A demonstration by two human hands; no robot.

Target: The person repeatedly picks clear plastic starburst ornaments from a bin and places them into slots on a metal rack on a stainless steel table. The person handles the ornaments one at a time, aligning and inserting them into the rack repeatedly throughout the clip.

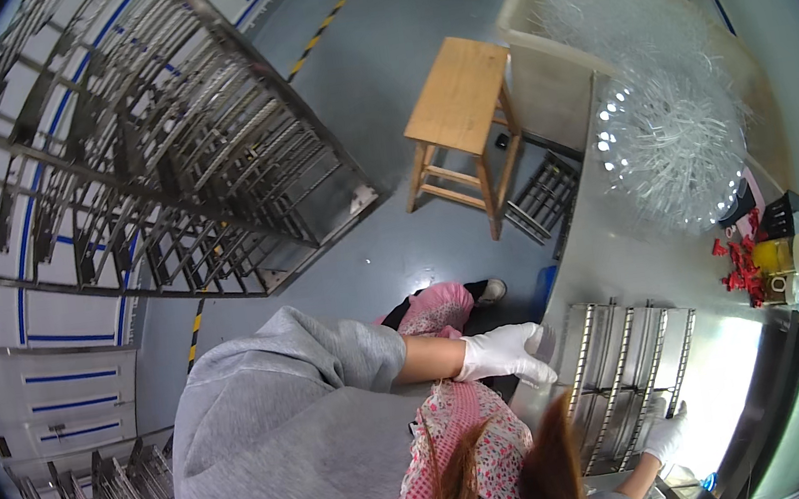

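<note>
On the metal worktop lies a metal rack (626, 361) with several parallel toothed bars. My left hand (504, 355), in a white glove, is just off the rack's left side. Its fingers curve around a pale, see-through thing (548, 339) that I cannot make out clearly. My right hand (665, 439), also gloved in white, reaches to the rack's near right end. There its thumb and fingers stand apart against the bars, with nothing plainly between them. Farther up the worktop rests a large heap of thin clear tubes (679, 147).
A cream tub (549, 78) with more clear tubes stands beyond the worktop. Red scraps (743, 270) and small jars (789, 256) line its right side. Left of the worktop are a wooden stool (459, 90) and a tall metal rack trolley (197, 165). Another rack (544, 198) leans by the stool.
</note>
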